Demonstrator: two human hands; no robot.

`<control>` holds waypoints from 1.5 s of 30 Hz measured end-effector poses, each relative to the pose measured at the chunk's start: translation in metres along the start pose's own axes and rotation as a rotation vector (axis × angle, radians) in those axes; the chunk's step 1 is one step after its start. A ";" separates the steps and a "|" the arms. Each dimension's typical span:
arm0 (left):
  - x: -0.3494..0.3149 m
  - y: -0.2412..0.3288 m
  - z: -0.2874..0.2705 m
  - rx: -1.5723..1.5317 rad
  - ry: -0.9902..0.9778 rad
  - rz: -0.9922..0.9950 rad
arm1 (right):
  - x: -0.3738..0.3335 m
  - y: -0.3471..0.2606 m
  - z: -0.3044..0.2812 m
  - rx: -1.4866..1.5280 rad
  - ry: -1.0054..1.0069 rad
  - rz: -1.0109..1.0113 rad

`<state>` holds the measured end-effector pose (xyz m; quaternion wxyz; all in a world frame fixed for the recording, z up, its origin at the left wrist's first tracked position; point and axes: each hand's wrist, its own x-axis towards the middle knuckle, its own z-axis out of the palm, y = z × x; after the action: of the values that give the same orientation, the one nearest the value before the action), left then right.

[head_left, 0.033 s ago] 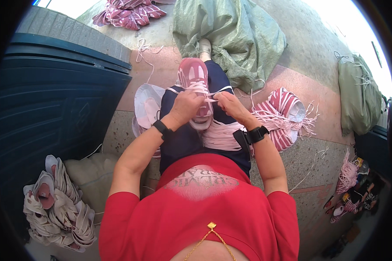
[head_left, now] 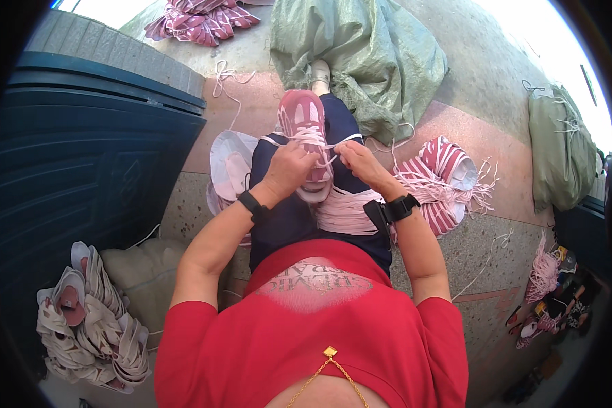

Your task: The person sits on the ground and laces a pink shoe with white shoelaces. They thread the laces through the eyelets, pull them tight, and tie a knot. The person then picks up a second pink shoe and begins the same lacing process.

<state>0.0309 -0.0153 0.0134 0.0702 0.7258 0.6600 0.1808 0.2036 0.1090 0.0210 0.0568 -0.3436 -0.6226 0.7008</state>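
A pink shoe upper [head_left: 304, 109] with pale panels lies on my lap, toe end pointing away from me. White shoelace [head_left: 311, 134] crosses its front, and loose lengths stretch out to both sides. My left hand [head_left: 291, 168] is closed at the shoe's left edge, fingertips pinching lace over the opening. Just to the right, my right hand [head_left: 358, 160] pinches a lace too, slightly off the shoe. Between the two hands a short piece of lace curves. A bundle of pale pink laces [head_left: 350, 212] rests across my thighs below the shoe.
Stacked striped pink uppers [head_left: 449, 166] lie by my right knee, pale ones [head_left: 230, 160] by my left. A green woven sack [head_left: 360, 61] covers the floor ahead; another sack [head_left: 557, 156] stands far right. A dark blue door panel [head_left: 81, 143] is left, beige uppers [head_left: 92, 319] lower left.
The lace between my hands now bends in a curve instead of running nearly straight across. My left fingers have shifted slightly; the shoe upper stays in place.
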 end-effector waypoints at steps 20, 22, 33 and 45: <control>-0.021 0.024 0.000 -0.014 0.154 -0.046 | 0.048 0.019 0.035 -0.638 0.128 -0.308; -0.021 0.024 -0.001 -0.020 0.154 -0.039 | 0.050 0.017 0.036 -0.626 0.093 -0.300; -0.019 0.021 0.002 0.030 0.227 0.000 | 0.051 0.015 0.038 -0.619 0.098 -0.310; -0.010 -0.014 0.003 -0.362 0.314 -0.389 | 0.041 0.010 0.040 -0.623 0.129 -0.410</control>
<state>0.0184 -0.0227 0.0047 0.1285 0.5247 0.7465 0.3885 0.1534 0.0942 -0.0055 0.1278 -0.2560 -0.8568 0.4290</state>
